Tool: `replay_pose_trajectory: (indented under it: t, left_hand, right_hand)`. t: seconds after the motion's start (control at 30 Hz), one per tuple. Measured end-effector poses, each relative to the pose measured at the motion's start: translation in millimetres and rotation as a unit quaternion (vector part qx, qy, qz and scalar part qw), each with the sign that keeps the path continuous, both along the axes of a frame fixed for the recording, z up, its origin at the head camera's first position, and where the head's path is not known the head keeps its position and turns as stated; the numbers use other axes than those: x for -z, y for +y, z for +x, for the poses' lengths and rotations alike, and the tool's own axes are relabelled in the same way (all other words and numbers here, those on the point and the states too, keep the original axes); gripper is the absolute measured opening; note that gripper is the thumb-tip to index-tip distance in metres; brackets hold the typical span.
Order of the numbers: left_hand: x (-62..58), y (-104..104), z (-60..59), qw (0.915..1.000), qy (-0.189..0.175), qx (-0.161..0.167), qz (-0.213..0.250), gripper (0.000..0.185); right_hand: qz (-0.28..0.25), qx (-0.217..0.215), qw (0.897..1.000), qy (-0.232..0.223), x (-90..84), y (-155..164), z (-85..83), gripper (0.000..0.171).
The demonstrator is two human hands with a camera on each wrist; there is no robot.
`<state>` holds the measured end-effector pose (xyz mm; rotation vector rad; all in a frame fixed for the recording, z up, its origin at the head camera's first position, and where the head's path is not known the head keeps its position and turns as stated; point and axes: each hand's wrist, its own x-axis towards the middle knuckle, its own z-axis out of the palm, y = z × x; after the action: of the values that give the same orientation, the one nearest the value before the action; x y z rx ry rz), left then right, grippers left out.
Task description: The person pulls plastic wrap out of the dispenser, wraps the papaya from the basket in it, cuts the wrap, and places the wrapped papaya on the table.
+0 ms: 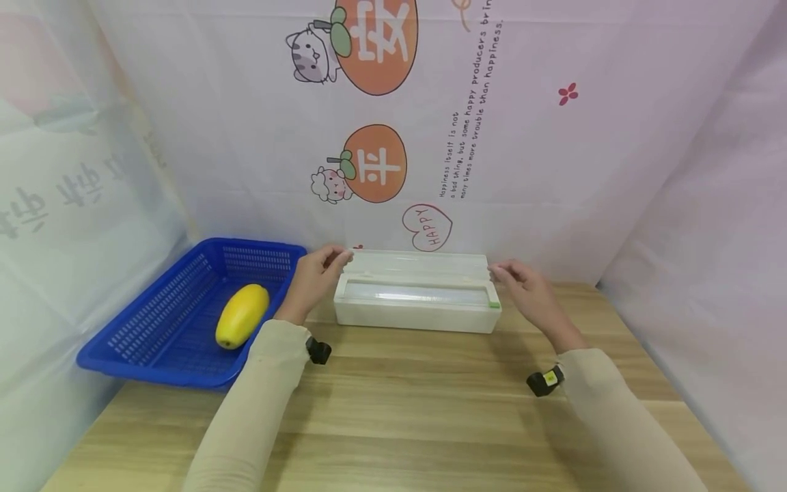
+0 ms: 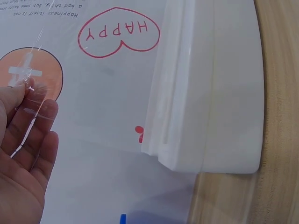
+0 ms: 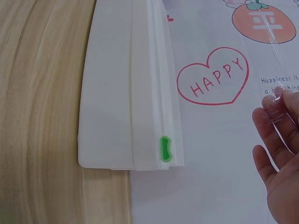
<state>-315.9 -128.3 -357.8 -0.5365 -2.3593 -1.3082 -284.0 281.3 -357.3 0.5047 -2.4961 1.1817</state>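
Note:
A white cling film dispenser box (image 1: pixel 418 318) stands at the back of the table, its lid (image 1: pixel 421 263) raised and a roll of film showing in its window. A green slider (image 3: pixel 166 149) sits at its right end. Clear cling film (image 2: pixel 35 100) is stretched between the hands, above and behind the box. My left hand (image 1: pixel 316 277) pinches the film's left corner between thumb and fingers, near the lid's left end. On the other side my right hand (image 1: pixel 525 290) pinches the right corner (image 3: pixel 275 105) of the film in the same way.
To the left is a blue plastic basket (image 1: pixel 144 328) holding a yellow oblong fruit (image 1: pixel 242 316). A white printed cloth (image 1: pixel 510 137) hangs behind the box and at both sides. The wooden table (image 1: pixel 418 424) stretches in front of the box.

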Motion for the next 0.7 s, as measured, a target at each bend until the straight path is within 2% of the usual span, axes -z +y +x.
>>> replay_pose_trajectory:
  t: [0.23,0.47,0.7]
  left_hand:
    - [-11.0,-1,1.9,0.9996,0.026,0.003,-0.005,0.029]
    - [-22.5,0,3.2,0.9999,0.016,0.003,-0.004,0.034]
    - [-32.4,1,3.0,0.9996,0.027,-0.002,-0.008,0.032]
  right_hand:
    - [0.004,-0.003,1.0,0.021,-9.0,0,1.0,0.041]
    - [0.021,0.009,0.998,0.062,-18.9,0,2.7,0.036]
    - [0.017,0.007,0.998,0.068,-27.5,1,3.3,0.034]
